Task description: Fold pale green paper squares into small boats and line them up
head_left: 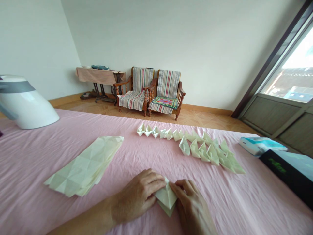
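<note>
My left hand (139, 195) and my right hand (192, 207) meet over a small, partly folded piece of cream paper (166, 198) on the pink tablecloth (36, 156). Both hands curl their fingers onto the paper's edges and press it against the cloth. A fanned stack of creased cream sheets (85, 166) lies to the left of my left hand. Beyond my hands, a row of several finished folded paper boats (193, 145) runs across the cloth toward the right.
A white appliance with a grey band (23, 102) stands at the table's far left. A tissue pack (261, 145) and a black box (288, 176) lie at the right edge. Two striped wooden armchairs (151, 93) and a covered side table (97, 75) stand by the far wall.
</note>
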The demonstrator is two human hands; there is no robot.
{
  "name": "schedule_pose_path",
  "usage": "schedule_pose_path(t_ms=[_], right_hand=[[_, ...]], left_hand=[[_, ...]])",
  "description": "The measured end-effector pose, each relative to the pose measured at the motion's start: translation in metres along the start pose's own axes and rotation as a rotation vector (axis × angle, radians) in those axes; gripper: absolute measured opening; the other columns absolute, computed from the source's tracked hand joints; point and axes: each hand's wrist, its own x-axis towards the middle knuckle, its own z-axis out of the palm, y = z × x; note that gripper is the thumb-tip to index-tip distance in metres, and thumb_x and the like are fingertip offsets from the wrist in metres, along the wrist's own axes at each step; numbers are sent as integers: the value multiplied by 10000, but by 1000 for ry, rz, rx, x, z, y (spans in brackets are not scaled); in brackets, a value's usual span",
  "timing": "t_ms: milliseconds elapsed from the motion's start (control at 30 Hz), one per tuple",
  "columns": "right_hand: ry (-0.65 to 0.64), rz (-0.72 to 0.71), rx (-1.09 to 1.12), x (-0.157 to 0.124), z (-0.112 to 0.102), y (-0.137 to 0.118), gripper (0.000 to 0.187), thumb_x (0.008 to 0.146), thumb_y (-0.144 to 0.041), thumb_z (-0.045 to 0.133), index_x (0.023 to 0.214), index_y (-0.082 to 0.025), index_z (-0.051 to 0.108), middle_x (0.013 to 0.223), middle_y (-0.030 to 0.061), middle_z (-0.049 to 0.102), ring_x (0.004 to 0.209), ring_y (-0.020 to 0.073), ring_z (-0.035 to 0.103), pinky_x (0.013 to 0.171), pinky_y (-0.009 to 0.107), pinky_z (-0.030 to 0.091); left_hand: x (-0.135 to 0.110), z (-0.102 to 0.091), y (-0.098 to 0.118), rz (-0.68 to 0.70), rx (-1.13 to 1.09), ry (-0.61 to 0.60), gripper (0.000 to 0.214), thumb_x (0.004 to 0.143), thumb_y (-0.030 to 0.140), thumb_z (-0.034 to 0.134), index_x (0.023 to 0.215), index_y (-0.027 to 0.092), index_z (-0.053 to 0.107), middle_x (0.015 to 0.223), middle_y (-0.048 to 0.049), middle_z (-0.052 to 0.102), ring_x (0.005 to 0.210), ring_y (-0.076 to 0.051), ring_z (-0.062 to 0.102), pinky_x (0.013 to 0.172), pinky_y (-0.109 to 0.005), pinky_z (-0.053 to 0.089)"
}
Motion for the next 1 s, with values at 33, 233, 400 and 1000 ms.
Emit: schedule_pose_path(t_ms=[33, 233, 400, 1000], right_hand=[[0, -6, -24, 0, -1, 0, 386, 867, -51, 404, 1120, -238, 628, 937, 68, 609, 815, 196, 576, 714, 310, 484], [14, -28, -87, -1, -1, 0, 402, 860, -32, 392, 1122, -239, 616, 959, 67, 613, 815, 187, 579, 710, 300, 492], [29, -59, -41, -3, -4, 3, 374, 885, -66, 398, 1129, -249, 614, 968, 70, 628, 811, 182, 579, 693, 295, 484], [-47, -163, 60, 1, -26, -7, 199, 853, -136, 604, 986, -278, 650, 894, -23, 675, 776, 176, 586, 743, 319, 389]], left_hand=[[0, 0, -1, 25, 24, -10, 535, 769, -43, 514, 1236, 212, 565, 1200, -60, 623, 1101, -221, 545, 994, -384, 423], [0, 0, -4, 101, 162, -76, 467, 847, 30, 522, 1294, 164, 531, 1256, -87, 620, 1148, -254, 540, 1004, -424, 405], [1, -3, -4, 113, 191, -77, 377, 883, 91, 533, 1252, 169, 555, 1236, -87, 630, 1136, -255, 544, 999, -418, 394], [-4, -6, 6, 364, 390, -51, 177, 996, 147, 470, 1081, 181, 621, 886, -51, 662, 819, -175, 582, 753, -326, 436]])
